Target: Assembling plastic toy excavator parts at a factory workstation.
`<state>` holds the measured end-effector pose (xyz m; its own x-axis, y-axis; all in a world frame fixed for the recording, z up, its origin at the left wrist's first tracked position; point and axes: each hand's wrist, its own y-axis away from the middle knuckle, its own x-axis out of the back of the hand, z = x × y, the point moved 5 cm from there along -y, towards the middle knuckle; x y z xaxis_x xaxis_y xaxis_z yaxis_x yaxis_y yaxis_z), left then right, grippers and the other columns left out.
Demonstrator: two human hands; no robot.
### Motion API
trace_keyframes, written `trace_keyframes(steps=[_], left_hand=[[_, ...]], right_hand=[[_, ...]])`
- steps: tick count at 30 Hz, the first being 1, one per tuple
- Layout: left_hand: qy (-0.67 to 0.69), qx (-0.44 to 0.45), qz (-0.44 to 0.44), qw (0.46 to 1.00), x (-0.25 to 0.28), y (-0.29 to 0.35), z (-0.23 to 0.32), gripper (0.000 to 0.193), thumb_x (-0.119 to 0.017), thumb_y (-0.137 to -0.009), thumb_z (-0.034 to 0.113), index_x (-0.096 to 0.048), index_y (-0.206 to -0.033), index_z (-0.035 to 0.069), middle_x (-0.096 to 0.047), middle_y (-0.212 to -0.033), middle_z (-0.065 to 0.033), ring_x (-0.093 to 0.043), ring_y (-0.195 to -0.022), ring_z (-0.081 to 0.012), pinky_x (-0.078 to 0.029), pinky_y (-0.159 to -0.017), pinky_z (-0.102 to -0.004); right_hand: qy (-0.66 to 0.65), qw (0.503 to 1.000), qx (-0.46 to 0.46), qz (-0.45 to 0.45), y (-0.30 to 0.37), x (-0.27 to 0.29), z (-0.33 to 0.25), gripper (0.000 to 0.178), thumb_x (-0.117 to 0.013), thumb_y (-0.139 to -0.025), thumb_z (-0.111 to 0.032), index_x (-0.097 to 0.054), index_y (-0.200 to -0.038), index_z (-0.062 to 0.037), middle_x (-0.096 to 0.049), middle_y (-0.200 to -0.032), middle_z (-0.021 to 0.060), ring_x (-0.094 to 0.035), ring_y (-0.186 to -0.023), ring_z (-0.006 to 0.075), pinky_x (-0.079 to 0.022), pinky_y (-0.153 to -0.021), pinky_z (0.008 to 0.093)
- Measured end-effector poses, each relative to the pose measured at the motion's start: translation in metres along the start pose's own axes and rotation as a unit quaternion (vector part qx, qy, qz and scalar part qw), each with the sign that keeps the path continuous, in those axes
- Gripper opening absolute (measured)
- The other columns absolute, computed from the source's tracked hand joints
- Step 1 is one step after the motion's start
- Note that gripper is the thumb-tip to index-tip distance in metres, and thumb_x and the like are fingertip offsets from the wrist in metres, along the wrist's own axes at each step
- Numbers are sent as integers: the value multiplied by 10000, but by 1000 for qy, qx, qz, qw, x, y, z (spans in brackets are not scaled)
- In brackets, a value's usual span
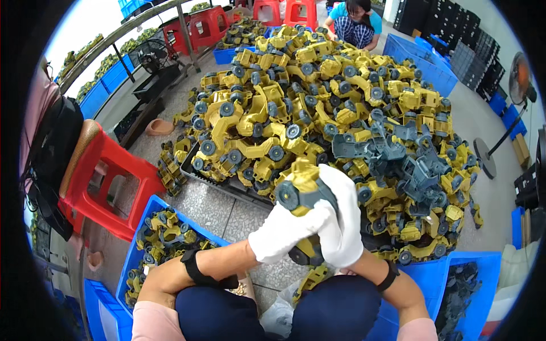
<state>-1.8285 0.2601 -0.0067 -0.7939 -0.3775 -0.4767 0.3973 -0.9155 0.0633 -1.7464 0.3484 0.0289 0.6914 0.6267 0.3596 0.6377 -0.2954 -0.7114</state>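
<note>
Both hands wear white gloves and meet in front of my knees around one yellow toy truck (304,175) with dark grey wheels. My left hand (287,230) is closed about the truck's near side. From the right, my right hand (343,219) wraps the truck's other side, its fingers pressed along it. The gloves hide the middle of the truck; a wheel shows above them and another below. Just beyond rises a big heap of yellow toy vehicles (250,116), with dark grey toy truck parts (418,170) lying on its right side.
A blue bin (126,258) of toy vehicles stands at my left, another blue bin (493,278) with dark pieces at my right. A red stool (102,148) is at left, a standing fan (517,85) at right. Another person (355,25) crouches behind the heap.
</note>
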Motion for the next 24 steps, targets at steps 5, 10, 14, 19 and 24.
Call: trace_keyframes(steps=[5, 10, 14, 19, 24], left_hand=[[54, 4, 82, 995, 35, 2, -10, 340, -652, -957, 252, -560, -1249, 104, -609, -1156, 18, -569, -1053, -100, -477, -907, -289], [-26, -47, 78, 996, 91, 28, 31, 288, -738, -885, 209, -622, -1118, 86, -635, -994, 25, -563, -891, -83, -493, -797, -278], [-234, 7, 282, 930, 191, 153, 104, 347, -769, -835, 247, -614, -1093, 75, -641, -988, -10, -571, -892, -94, -508, -782, -295], [-369, 64, 547, 748, 274, 383, 102, 567, -814, -769, 257, -573, -1233, 37, -642, -1130, -53, -604, -1017, -143, -501, -916, -334], [-461, 164, 727, 483, 305, 561, 45, 582, -810, -748, 300, -590, -1213, 27, -683, -1116, -102, -654, -1025, -215, -499, -913, -340]], right_hand=[[-79, 992, -84, -47, -2, -41, 26, 416, -496, -950, -107, -468, -1332, 54, -528, -1300, 235, -525, -1206, 358, -377, -1062, 395], [-237, 921, -303, -55, 22, -52, 28, 504, -459, -1012, -157, -334, -1473, 4, -413, -1466, 194, -450, -1331, 267, -377, -1080, 386], [-157, 834, -352, -394, 64, -50, 16, 269, -676, -860, -101, -674, -1116, -14, -665, -1128, 127, -652, -986, 223, -504, -860, 328], [-163, 691, -273, -649, 75, -76, -15, 292, -752, -797, -178, -728, -1054, -42, -711, -878, 122, -698, -758, 209, -543, -665, 286], [-137, 726, -205, -642, 72, -86, -13, 297, -757, -797, -209, -723, -1039, -40, -707, -868, 127, -695, -752, 240, -544, -666, 303]])
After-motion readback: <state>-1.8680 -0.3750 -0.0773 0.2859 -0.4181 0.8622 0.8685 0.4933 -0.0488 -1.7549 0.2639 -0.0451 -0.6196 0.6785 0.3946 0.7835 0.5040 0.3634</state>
